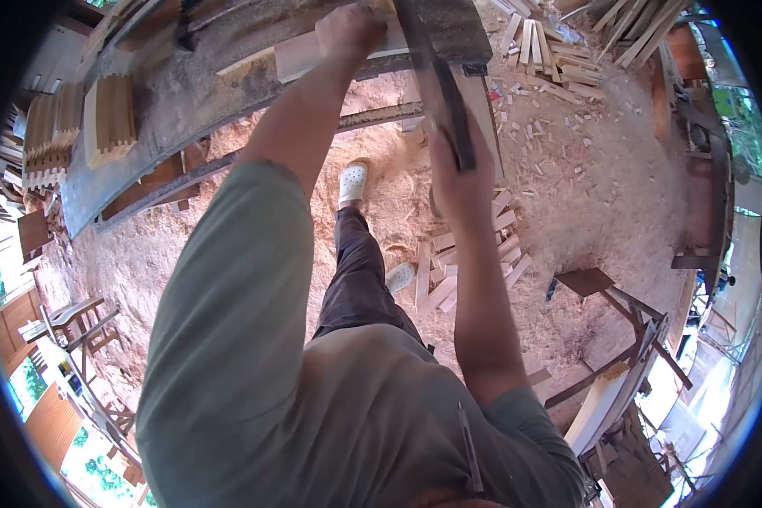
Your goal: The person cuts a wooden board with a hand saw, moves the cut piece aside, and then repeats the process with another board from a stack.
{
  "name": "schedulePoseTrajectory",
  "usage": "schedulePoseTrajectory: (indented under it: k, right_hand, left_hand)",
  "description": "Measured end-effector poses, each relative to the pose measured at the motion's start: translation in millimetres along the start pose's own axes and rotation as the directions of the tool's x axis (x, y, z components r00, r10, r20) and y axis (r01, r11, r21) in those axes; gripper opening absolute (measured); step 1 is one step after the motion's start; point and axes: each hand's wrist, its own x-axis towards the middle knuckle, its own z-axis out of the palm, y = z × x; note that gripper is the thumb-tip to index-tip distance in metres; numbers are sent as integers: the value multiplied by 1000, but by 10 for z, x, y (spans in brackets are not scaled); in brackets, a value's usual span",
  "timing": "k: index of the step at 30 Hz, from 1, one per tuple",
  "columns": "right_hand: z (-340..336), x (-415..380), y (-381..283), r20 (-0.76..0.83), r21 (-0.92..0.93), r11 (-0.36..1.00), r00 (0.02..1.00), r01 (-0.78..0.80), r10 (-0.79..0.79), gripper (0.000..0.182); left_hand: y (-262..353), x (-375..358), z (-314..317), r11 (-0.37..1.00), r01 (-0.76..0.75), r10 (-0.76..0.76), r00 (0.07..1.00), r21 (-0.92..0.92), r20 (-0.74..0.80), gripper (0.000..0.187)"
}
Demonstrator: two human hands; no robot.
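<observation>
My left hand (351,32) is closed like a fist at a pale wooden board (298,57) lying along the near edge of the dark workbench (220,80). Its fingertips are hidden under the knuckles. My right hand (466,173) is wrapped around the near end of a long, straight dark bar (436,85) with a brownish face. This bar runs up and away over the right part of the bench, and motion blurs it.
Stacks of notched wooden pieces (110,118) stand at the bench's left end. Cut wood strips (559,59) and offcuts lie on the sawdust-covered floor (584,212). More offcuts (449,262) are piled beside my feet. A wooden stand (635,313) is to the right.
</observation>
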Motion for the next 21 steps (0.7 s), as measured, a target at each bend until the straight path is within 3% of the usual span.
schedulePoseTrajectory:
  k: [5, 8, 10, 12, 14, 15, 16, 18, 20, 21]
  right_hand:
    - [-618, -1653, 92, 6, -40, 969, 970, -244, 244, 53]
    - [-689, -1684, 67, 14, -100, 979, 984, -177, 180, 51]
    - [-405, -993, 85, -10, 29, 972, 973, -231, 232, 49]
    - [-101, -128, 95, 8, -84, 995, 998, 56, -56, 47]
    - [4, 296, -62, 72, -26, 999, 997, 32, -30, 46]
    - [7, 236, -60, 85, -24, 999, 996, 41, -39, 46]
    - [-5, 119, -9, 37, 16, 1000, 999, 19, -20, 46]
    - [-137, -341, 214, -24, 26, 999, 999, -36, 36, 48]
    - [-405, -1082, 139, 0, 36, 965, 966, -259, 259, 51]
    - [-557, -1476, 166, 0, 19, 967, 967, -255, 255, 52]
  left_hand:
    - [-24, -31, 50, 994, -105, 106, 994, 40, -32, 21]
    - [-25, -34, 87, 984, -160, 165, 984, 82, -66, 21]
    - [0, -23, 108, 981, -165, 178, 975, 100, -131, 21]
    - [8, -24, 103, 995, -5, -8, 992, -104, -123, 21]
    - [-13, -15, 88, 998, -8, 2, 995, -63, -97, 21]
    - [2, -26, 69, 999, -31, 30, 998, -26, -52, 22]
    - [96, -124, -99, 998, 42, -41, 999, -54, 16, 38]
    - [80, -60, -75, 997, 62, -62, 998, -51, 18, 38]
    - [80, -54, -29, 996, 84, -82, 996, -44, 46, 38]
    - [73, -68, -26, 997, 63, -61, 997, -52, 38, 38]
